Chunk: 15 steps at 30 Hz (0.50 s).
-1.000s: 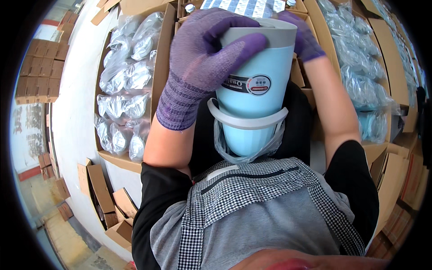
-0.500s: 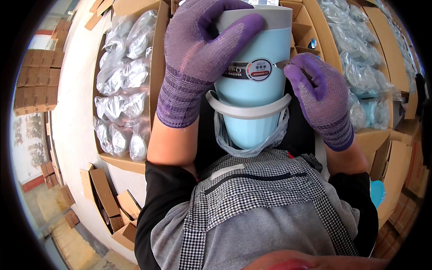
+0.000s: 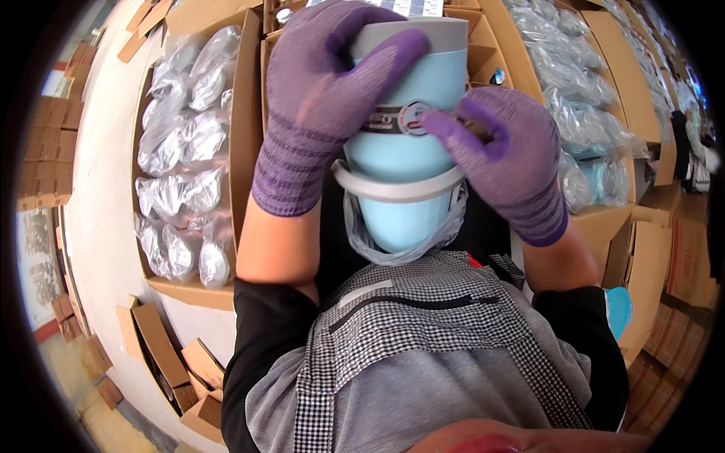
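A light blue insulated pot (image 3: 408, 155) lies lengthwise in front of me, its grey collar (image 3: 449, 36) at the far end. My left hand (image 3: 325, 72), in a purple knit glove, grips the pot near that collar with the thumb across its side. A dark label with a round badge (image 3: 413, 118) wraps the pot's middle. My right hand (image 3: 510, 151), also gloved, has its fingers curled and a fingertip pressed on the label's right end. A grey carry handle (image 3: 400, 192) crosses the pot below. Clear plastic bag (image 3: 362, 240) bunches around the pot's near end.
On the left stands a carton (image 3: 192, 296) of bagged items. Another carton (image 3: 604, 219) of bagged pots is at right. A divided carton (image 3: 483, 60) lies beyond the pot. Cardboard scraps (image 3: 162, 343) rest at lower left; a blue round object (image 3: 618, 311) is at right.
My right hand has moved left, from the pot's edge onto the label, bringing the label's end down against the pot. The left hand keeps its grip. The whole view has shifted slightly.
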Tool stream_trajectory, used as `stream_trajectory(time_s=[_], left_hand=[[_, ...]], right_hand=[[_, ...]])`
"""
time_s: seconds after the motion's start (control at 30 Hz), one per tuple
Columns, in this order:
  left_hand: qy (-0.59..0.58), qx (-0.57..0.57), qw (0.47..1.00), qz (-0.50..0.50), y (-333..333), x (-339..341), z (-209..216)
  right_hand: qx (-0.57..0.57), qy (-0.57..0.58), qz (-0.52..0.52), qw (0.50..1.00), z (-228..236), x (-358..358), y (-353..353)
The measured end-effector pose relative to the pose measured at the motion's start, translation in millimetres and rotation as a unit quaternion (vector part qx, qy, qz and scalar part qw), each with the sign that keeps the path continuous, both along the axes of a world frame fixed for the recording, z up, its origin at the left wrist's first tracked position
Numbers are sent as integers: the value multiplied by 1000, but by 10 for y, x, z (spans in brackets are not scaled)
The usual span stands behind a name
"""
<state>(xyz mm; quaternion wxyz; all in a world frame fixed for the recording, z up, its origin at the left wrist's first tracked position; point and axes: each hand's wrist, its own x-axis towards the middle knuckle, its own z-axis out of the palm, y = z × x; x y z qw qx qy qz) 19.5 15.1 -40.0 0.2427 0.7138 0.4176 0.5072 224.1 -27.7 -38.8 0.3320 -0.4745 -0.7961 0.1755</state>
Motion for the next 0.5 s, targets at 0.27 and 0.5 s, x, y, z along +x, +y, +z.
stream_trajectory(time_s=[0.27, 0.5], left_hand=[[-34, 7, 999, -13, 31, -125, -28], [19, 85, 996, -19, 67, -45, -20]], right_hand=[[-145, 311, 169, 924, -101, 709, 858], [-135, -569, -225, 780, -1960, 1583, 2673]])
